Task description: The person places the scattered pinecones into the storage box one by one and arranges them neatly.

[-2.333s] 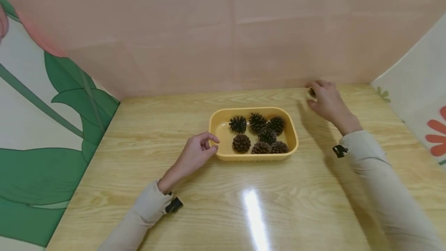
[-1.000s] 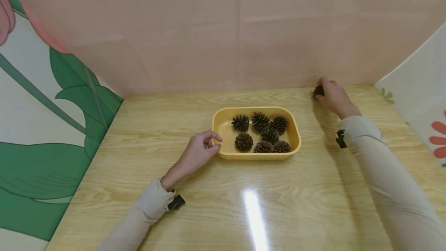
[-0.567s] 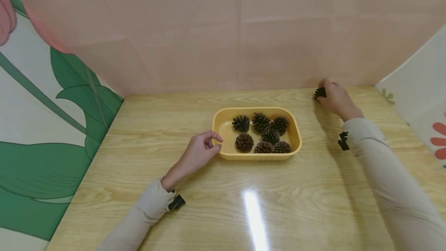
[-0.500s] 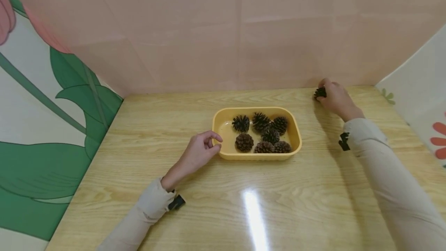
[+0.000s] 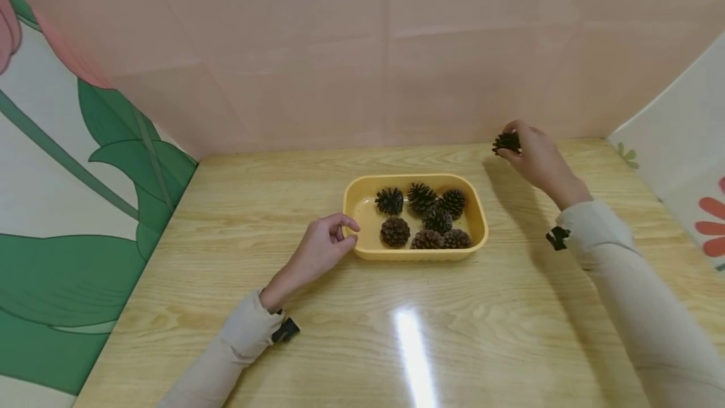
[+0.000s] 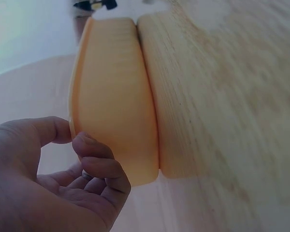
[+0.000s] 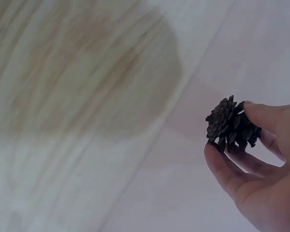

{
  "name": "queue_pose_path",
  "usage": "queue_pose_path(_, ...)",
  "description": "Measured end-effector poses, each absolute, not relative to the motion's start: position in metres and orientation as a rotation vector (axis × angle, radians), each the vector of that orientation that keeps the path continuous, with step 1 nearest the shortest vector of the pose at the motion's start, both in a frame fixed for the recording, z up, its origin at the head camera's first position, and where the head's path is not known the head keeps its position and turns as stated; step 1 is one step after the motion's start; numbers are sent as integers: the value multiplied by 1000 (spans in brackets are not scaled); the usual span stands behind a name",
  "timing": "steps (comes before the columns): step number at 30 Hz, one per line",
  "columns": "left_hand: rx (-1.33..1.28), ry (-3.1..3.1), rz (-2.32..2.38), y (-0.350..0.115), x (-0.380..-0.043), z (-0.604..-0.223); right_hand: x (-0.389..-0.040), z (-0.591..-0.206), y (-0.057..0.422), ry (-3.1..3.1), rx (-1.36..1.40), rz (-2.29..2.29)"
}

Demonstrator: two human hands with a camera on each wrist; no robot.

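In the head view a yellow plastic tub (image 5: 419, 255) stands mid-table with several brown pine cones (image 5: 394, 232) inside, most of them toward its right side. My left hand (image 5: 320, 245) pinches the tub's left rim. The left wrist view shows the fingers (image 6: 93, 147) of that hand at the rim, against the outer wall of the tub (image 6: 111, 96). At the back right, my right hand (image 5: 538, 159) holds one dark pine cone (image 7: 227, 124) between thumb and fingertips, raised above the table, its scales spread wide.
The wooden table (image 5: 255, 206) meets a pink cloth-like backdrop (image 5: 317, 80) behind the tub. A panel with green leaves (image 5: 51, 276) stands at the left, and a white flowered panel (image 5: 680, 143) at the right. Light glares on the front of the table.
Over the last half second my right hand has lifted the pine cone from near the back edge and moved it slightly left. The left hand stays on the tub's rim.
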State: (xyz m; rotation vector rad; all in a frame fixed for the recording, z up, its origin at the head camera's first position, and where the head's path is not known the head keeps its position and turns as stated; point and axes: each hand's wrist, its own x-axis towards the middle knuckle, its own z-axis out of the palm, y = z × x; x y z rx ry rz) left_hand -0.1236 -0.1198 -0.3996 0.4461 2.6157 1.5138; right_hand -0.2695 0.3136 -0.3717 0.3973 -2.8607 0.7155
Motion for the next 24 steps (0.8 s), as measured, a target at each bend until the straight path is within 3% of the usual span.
queue_pose_path(24, 455, 2639, 1507, -120, -126, -404, -221, -340, 220, -2545, 894, 627)
